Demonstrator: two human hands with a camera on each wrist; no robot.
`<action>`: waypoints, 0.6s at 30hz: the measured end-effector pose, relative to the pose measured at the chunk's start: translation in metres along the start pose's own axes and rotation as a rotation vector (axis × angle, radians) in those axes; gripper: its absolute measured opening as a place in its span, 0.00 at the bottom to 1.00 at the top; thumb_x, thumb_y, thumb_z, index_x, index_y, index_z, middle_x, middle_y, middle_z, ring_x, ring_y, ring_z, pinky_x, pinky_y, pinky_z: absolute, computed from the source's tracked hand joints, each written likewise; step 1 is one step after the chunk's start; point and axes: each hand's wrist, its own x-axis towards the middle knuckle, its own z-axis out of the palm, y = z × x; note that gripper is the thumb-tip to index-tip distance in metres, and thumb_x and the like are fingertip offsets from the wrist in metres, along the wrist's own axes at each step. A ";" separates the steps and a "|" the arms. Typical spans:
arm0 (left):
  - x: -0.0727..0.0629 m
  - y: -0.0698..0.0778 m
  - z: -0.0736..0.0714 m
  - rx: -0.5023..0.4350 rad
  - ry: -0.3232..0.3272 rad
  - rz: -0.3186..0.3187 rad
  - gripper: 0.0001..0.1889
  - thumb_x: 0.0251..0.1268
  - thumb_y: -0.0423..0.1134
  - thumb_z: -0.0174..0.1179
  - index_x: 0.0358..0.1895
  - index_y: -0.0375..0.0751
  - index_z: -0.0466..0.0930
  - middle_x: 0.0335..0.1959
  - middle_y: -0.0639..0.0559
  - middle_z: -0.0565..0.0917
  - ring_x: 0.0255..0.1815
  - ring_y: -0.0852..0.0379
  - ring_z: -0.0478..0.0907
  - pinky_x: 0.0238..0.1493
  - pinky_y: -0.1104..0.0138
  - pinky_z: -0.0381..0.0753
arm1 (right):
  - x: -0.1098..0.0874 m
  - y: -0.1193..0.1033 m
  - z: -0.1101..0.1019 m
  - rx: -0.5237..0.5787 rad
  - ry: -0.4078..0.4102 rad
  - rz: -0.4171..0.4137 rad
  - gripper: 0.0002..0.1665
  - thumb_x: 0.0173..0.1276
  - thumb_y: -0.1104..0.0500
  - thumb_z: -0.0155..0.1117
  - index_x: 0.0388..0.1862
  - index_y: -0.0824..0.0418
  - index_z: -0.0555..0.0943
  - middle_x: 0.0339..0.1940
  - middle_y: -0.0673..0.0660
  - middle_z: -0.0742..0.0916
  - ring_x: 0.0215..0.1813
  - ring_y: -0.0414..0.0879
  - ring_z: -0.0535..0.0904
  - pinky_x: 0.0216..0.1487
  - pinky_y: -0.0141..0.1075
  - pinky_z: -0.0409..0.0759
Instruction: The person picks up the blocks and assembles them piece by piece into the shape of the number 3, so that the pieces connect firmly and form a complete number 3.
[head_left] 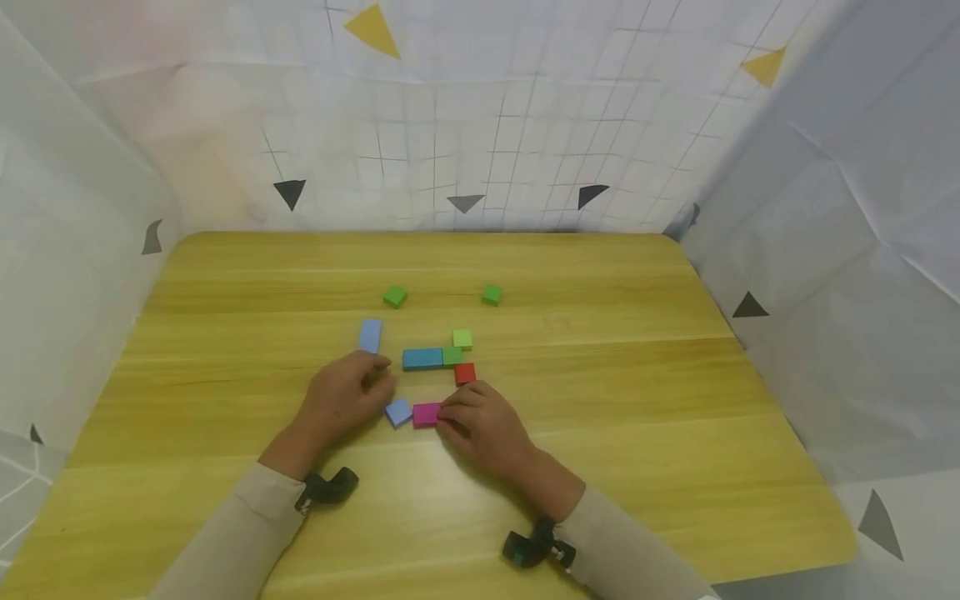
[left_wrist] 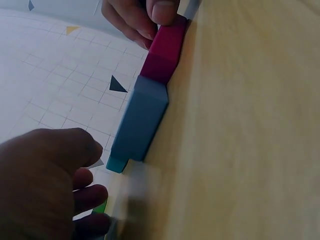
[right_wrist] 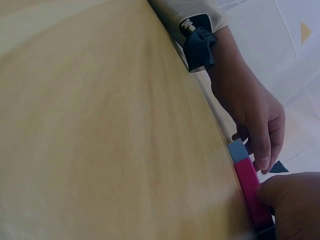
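- Yellow wood-grain tabletop [head_left: 637,400], blocks spread around the middle
- Left hand [head_left: 347,393]: pretty loose, thumb and fingers apart, just beside the light blue block [head_left: 399,413]
- Right hand [head_left: 483,427]: pinching the right end of the magenta block [head_left: 426,415], which lies on the table touching the light blue one
- Blue bar [head_left: 422,359]: farther out, butted against a green block [head_left: 452,357]
- Red block [head_left: 465,373]: near the right fingertips
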 end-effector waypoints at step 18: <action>0.018 0.001 0.011 -0.021 -0.051 0.018 0.20 0.64 0.47 0.66 0.55 0.41 0.82 0.48 0.51 0.85 0.39 0.57 0.77 0.50 0.58 0.82 | 0.000 -0.002 -0.002 -0.006 -0.003 -0.001 0.06 0.62 0.56 0.73 0.36 0.57 0.89 0.38 0.46 0.89 0.46 0.43 0.79 0.50 0.32 0.79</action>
